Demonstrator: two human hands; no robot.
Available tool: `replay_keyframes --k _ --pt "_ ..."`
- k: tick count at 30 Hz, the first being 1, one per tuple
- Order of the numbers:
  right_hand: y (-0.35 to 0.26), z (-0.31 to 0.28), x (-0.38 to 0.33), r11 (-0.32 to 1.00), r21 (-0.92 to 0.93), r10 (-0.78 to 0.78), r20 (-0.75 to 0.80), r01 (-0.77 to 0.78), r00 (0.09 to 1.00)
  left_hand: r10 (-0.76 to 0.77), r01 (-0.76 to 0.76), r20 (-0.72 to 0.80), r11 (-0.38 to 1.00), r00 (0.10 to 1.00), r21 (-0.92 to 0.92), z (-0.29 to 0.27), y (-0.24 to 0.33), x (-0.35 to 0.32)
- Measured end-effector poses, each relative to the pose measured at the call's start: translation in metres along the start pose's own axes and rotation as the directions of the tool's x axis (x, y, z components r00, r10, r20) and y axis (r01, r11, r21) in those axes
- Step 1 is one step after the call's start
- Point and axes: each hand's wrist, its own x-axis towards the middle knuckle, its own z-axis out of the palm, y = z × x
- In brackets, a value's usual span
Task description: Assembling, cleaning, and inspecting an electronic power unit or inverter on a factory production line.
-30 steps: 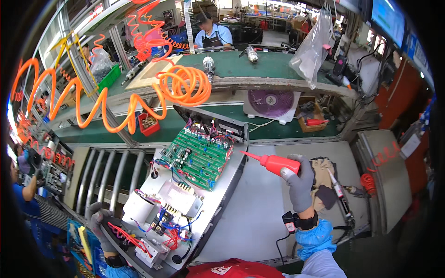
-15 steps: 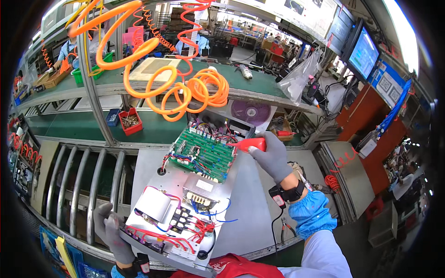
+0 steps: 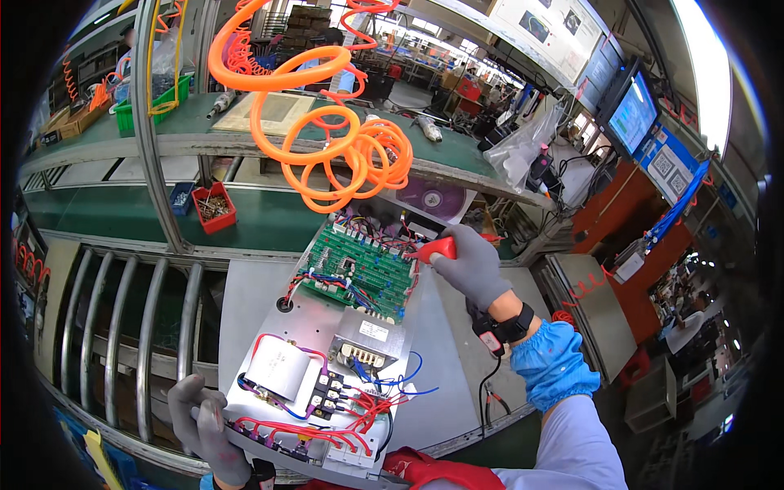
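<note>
A metal chassis [image 3: 314, 322] lies on the bench before me, tilted in the view. It carries a green circuit board [image 3: 359, 265] at its far end, a transformer [image 3: 371, 335] in the middle and a white cylinder [image 3: 278, 367] near me. Red and blue wires run among black terminal blocks [image 3: 327, 394]. My gloved right hand [image 3: 472, 265] is closed round a red thin-tipped tool [image 3: 441, 248], whose tip points at the board's right edge; I cannot tell whether it touches. At the chassis's near left corner, my gloved left hand [image 3: 208, 425] grips the edge.
Metal rollers [image 3: 151, 351] lie left of the bench. A red bin [image 3: 214, 208] of small metal parts and a blue bin [image 3: 181, 198] stand behind on a green shelf. Coiled orange hose [image 3: 367, 163] hangs above the chassis's far end. A monitor [image 3: 633, 110] is at upper right.
The whole view has shifted slightly. My right hand keeps the red tool at the board's right edge, with less of the tool showing. My left hand stays on the chassis's corner.
</note>
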Motion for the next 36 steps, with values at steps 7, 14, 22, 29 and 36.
replay_keyframes --k 7,14,22,29,36 --pt "-0.007 0.004 0.009 0.995 -0.079 -0.059 0.035 0.061 0.998 -0.004 0.004 0.024 1.0 1.0 -0.008 -0.006 -0.007 0.0" --pt "-0.018 -0.003 0.02 0.971 -0.177 -0.145 0.098 0.16 0.985 0.016 -0.015 0.036 0.999 0.999 -0.044 -0.007 -0.008 -0.001" --pt "-0.022 -0.003 0.011 0.986 -0.061 -0.151 0.07 0.156 0.986 0.016 -0.014 0.028 0.998 0.999 -0.056 -0.007 -0.009 -0.001" --pt "-0.021 0.013 0.012 0.987 -0.03 -0.156 0.037 0.158 0.987 0.006 -0.004 0.026 0.998 1.0 -0.058 -0.006 -0.005 -0.002" --pt "-0.019 0.017 0.013 0.985 -0.075 -0.15 0.039 0.152 0.988 0.007 -0.004 0.04 0.998 0.999 -0.07 -0.006 -0.005 -0.002"
